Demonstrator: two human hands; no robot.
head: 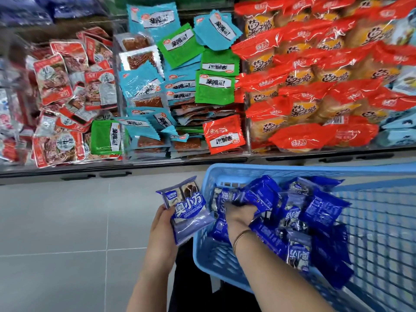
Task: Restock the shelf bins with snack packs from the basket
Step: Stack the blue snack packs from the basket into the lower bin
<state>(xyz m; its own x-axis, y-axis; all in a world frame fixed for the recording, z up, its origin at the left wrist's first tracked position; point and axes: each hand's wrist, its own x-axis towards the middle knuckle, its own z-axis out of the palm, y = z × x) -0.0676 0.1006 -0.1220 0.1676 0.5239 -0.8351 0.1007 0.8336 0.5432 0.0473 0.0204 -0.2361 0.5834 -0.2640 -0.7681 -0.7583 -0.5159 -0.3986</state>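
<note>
While the left hand is gripping a blue snack pack, the right hand is clutching loose packs in the four-o'clock basket; most are seemingly awaiting shelving.

One basket, two hands

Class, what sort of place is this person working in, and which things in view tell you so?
Probably a shop's snack aisle. Clear shelf bins are heaped with many identical wrapped snacks, like the red packs; a blue basket holds blue snack packs, and the left hand holds one pack.
</note>
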